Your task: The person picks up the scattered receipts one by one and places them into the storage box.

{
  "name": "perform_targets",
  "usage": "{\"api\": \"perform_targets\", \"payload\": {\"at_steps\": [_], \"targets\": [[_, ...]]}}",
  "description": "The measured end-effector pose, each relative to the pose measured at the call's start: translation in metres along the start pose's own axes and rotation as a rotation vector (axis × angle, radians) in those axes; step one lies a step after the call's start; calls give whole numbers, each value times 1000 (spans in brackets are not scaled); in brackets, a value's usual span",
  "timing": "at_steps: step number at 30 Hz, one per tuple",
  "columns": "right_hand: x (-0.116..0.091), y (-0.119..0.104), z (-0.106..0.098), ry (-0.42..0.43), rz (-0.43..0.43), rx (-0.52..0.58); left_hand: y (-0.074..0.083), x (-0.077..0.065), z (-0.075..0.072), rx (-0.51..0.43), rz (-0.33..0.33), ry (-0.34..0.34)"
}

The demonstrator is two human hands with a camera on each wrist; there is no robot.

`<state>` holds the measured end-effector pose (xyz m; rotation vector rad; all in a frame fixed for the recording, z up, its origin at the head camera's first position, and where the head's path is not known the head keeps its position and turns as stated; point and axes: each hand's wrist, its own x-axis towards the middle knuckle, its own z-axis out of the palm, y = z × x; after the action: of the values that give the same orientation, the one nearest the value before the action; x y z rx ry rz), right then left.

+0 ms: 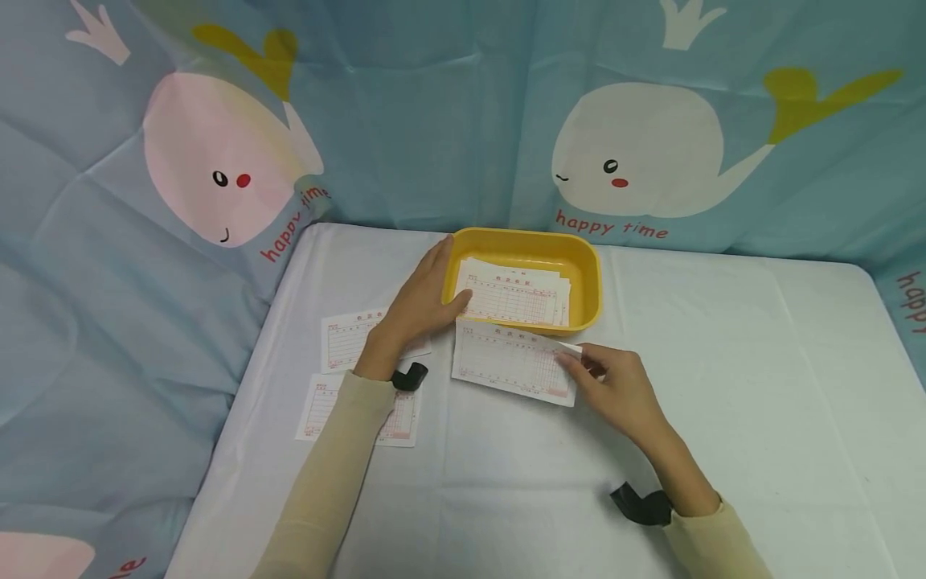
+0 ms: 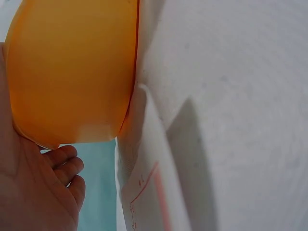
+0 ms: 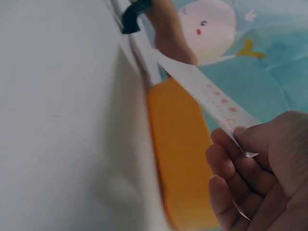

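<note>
My left hand holds the left end of a yellow plastic tray, its fingers along the outer wall and the thumb over the near rim. In the left wrist view those fingers bend round the tray's end. Between thumb and fingers, my right hand pinches the right edge of a receipt slip printed in red. The slip is raised in front of the tray's near wall, tilted, its upper edge close to the rim. Inside the tray lie several similar receipt slips, loosely stacked.
Two more slips lie on the white tablecloth to the left, an upper slip and a lower slip, both partly under the left arm. Behind the table hangs a blue curtain with whale prints. Black straps circle the wrists.
</note>
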<state>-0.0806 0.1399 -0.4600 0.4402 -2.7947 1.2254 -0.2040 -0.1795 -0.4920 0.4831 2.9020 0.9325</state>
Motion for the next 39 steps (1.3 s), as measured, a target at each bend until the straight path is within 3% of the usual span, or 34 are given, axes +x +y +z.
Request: {"api": "perform_targets", "payload": {"at_steps": [13,19,27,39], "targets": [[23,-15,-30,145,-16,9,-1,0,1,-17,47,14],[43,-18,-36,163,-36,4,0,0,2,-5,54,23],[81,-12,-34,120,-5,-32,0,0,0,13,8,16],[120,-3,-28,64,50,-107,-1,0,1,24,14,19]]}}
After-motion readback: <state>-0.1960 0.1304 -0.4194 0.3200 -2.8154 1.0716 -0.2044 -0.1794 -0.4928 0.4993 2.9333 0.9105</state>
